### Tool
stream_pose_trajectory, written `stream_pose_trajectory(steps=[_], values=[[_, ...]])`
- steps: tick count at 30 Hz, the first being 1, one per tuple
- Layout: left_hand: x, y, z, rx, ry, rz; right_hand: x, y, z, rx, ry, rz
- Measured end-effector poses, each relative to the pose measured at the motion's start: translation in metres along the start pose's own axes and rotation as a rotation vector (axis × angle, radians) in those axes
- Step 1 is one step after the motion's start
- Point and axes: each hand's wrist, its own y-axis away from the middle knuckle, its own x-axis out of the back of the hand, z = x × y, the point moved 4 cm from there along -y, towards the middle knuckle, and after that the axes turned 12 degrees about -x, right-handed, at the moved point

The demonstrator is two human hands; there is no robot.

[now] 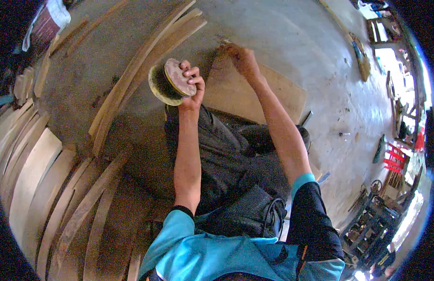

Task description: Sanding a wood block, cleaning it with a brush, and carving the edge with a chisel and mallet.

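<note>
My left hand [192, 86] grips a round sanding pad [172, 80] with a yellow foam back and a brownish abrasive disc, held up on its edge above my lap. My right hand [241, 58] reaches forward and rests its fingers on the far edge of a flat wooden board [231, 91] that lies on the concrete floor in front of my knees. Long curved wooden strips [146, 61] lie on the floor just left of the pad.
Many curved wooden slats [34, 173] are stacked on the floor at the left. A black cable [274, 218] coils by my right hip. Tools and clutter [376, 220] fill the right side, with red items [394, 159] and a broom [362, 58] further off.
</note>
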Motion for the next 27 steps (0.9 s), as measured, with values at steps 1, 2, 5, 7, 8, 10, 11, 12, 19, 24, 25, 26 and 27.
stream_pose_trajectory(steps=[1,2,5,7,8,10,11,12,19,24,25,26,27], values=[[0.008,-0.007,-0.014,0.038,0.028,-0.021,0.007,-0.02,0.02,0.179,0.185,-0.086],[0.01,-0.008,-0.01,0.048,0.025,-0.044,-0.005,-0.023,0.013,0.361,0.347,-0.207],[0.008,0.0,0.01,0.006,-0.011,-0.017,-0.025,0.002,-0.006,-0.198,0.084,-0.629],[0.01,-0.002,-0.004,0.011,0.006,-0.003,0.015,-0.021,0.022,0.069,0.133,-0.438],[0.01,-0.004,-0.009,0.006,0.011,0.007,0.04,-0.025,0.028,0.338,0.174,-0.258],[0.009,-0.001,0.001,-0.025,-0.01,0.016,0.065,-0.018,0.031,0.013,0.148,0.163],[0.012,-0.005,-0.004,0.008,0.014,0.015,0.08,-0.014,0.04,0.153,0.336,0.217],[0.015,-0.007,-0.009,0.042,0.04,0.014,0.093,-0.009,0.048,0.291,0.526,0.27],[0.012,-0.005,-0.008,0.025,-0.071,0.024,0.11,0.067,0.085,-0.178,0.116,-0.49],[0.02,-0.006,-0.006,0.102,-0.05,0.029,0.157,0.067,0.091,0.108,0.367,0.576],[0.022,-0.005,-0.006,0.069,-0.088,0.04,0.149,0.069,0.091,0.175,0.566,0.388],[0.024,-0.004,-0.006,0.038,-0.124,0.05,0.142,0.073,0.092,0.236,0.759,0.191],[0.025,-0.004,-0.006,0.041,-0.101,0.054,0.148,0.076,0.103,-0.037,0.395,-0.016]])
